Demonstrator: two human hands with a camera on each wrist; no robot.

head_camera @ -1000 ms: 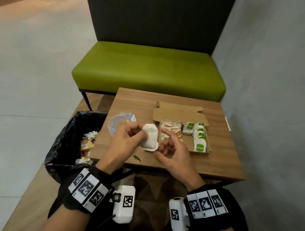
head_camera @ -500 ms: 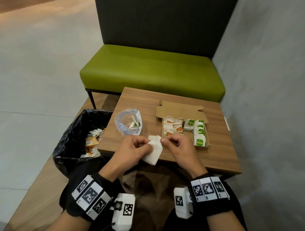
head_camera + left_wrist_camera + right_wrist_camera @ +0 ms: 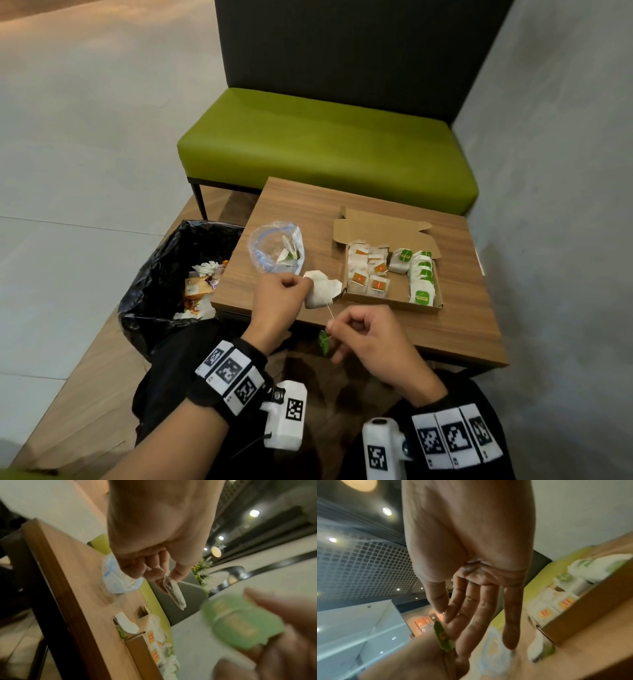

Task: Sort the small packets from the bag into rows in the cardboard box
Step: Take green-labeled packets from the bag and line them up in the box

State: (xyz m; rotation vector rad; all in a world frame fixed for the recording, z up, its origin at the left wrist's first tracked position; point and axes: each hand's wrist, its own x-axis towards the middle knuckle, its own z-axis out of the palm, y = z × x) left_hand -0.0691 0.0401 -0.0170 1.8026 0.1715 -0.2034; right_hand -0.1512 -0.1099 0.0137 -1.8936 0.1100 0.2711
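A pale tiled floor and a grey wall frame the room; in the wrist views a dark ceiling with round lights and a grid panel shows. A green bench seat with a dark backrest stands at 12 o'clock from the wooden surface. At 9 o'clock from the surface, on the floor, a bin lined with a black bag holds crumpled wrappers.

On the surface, the open cardboard box sits toward 2 o'clock, its flap folded back. Inside it, white packets with orange labels lie in rows at its 9 o'clock side, and packets with green labels line its 3 o'clock side. A clear plastic bag with a few packets left inside rests at 9 o'clock from the box, near it but apart.

Over the near edge of the surface, the left hand pinches a white tea packet between curled fingers, just beside the box's near corner. A thin string runs from the packet toward 5 o'clock to the right hand, whose thumb and forefinger appear to pinch it, though the wrist view is blurred; the other fingers hang fairly straight. A small green tag dangles at the string's end.
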